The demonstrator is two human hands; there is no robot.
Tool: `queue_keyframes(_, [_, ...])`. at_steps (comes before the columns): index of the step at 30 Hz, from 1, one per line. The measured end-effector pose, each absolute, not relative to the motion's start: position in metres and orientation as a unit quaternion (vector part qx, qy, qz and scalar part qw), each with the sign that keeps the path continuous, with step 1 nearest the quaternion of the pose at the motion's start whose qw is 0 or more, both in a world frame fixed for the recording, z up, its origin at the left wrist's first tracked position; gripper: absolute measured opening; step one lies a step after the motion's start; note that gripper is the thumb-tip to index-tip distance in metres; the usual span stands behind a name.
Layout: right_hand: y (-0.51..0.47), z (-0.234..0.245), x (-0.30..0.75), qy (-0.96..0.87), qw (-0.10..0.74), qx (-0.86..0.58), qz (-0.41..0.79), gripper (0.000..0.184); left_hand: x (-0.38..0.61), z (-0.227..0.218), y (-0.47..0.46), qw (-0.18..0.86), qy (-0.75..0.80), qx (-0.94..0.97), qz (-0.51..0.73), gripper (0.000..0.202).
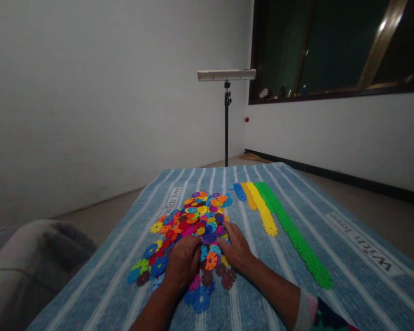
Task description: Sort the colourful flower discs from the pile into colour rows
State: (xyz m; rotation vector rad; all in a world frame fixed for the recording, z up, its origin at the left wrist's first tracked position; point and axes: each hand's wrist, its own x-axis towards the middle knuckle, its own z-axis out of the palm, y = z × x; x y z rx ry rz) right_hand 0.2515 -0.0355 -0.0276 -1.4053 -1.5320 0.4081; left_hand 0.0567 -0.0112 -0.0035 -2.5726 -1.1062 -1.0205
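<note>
A heap of flat, flower-shaped plastic discs (189, 225) in several colours lies on a blue striped cloth (331, 239). My left hand (182, 264) rests knuckles-up on the near side of the heap, its fingers curled down into the discs. My right hand (236, 248) lies just to its right at the heap's edge, fingers bent onto the pieces. Whether either hand holds a disc is hidden. To the right run sorted rows of discs: a long green row (293, 232), a yellow row (264, 209), a short orange row (249, 196) and a short blue row (239, 191).
A light bar on a black stand (227, 92) rises behind the cloth by the white wall. A dark window (338, 46) fills the upper right. A grey cushion or bedding (31, 257) lies at the left. Bare floor surrounds the cloth.
</note>
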Motion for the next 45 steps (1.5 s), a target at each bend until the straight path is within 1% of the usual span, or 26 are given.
queue_keyframes(4, [-0.040, -0.031, 0.247, -0.633, 0.499, -0.566, 0.172, 0.040, 0.057, -0.003, -0.012, 0.060, -0.376, -0.858, -0.345, 0.019])
queue_keyframes(9, [-0.037, -0.040, 0.233, -0.618, 0.517, -0.571, 0.153, 0.046, 0.058, -0.001, -0.015, 0.041, -0.386, -0.861, -0.328, 0.018])
queue_keyframes(18, [-0.032, -0.045, 0.224, -0.593, 0.527, -0.585, 0.168, 0.048, 0.062, -0.001, -0.019, 0.031, -0.394, -0.860, -0.322, 0.018])
queue_keyframes(21, [-0.033, -0.044, 0.220, -0.589, 0.524, -0.591, 0.169, 0.048, 0.063, -0.001, -0.021, 0.035, -0.395, -0.864, -0.311, 0.018])
queue_keyframes(26, [-0.038, -0.042, 0.215, -0.594, 0.542, -0.568, 0.176, 0.044, 0.065, -0.004, -0.022, 0.029, -0.411, -0.863, -0.293, 0.018])
queue_keyframes(35, [-0.050, -0.023, 0.230, -0.638, 0.539, -0.510, 0.204, 0.032, 0.061, -0.004, -0.022, 0.036, -0.405, -0.866, -0.292, 0.019])
queue_keyframes(40, [-0.063, -0.023, 0.256, -0.657, 0.513, -0.512, 0.209, 0.030, 0.060, -0.001, -0.023, 0.040, -0.406, -0.866, -0.288, 0.019])
queue_keyframes(45, [-0.080, -0.031, 0.271, -0.679, 0.492, -0.496, 0.228, 0.032, 0.061, 0.004, -0.024, 0.051, -0.411, -0.871, -0.266, 0.021])
